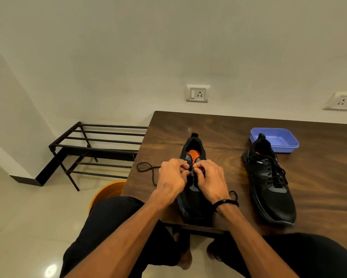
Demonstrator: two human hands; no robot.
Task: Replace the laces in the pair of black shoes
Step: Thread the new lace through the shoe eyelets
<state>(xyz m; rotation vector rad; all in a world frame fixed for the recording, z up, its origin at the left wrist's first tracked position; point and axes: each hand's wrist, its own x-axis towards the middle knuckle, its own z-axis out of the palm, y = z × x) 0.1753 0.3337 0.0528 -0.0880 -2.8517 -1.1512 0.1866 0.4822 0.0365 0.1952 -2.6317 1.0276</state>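
Both hands, left hand (171, 173) and right hand (209, 177), are pinched shut on the lace (148, 169) over the near shoe (194, 187), whose length runs straight away along the table (218, 127).

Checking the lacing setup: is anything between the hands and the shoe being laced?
Nothing visible. Both the left hand and right hand are already on the near shoe, fingers at its eyelets; the lace trails off to the left, clear of them.

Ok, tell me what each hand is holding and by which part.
Both hands pinch the black lace at the eyelets of the near shoe: left hand on its left side, right hand on its right. The exact grip points are hidden by the fingers.
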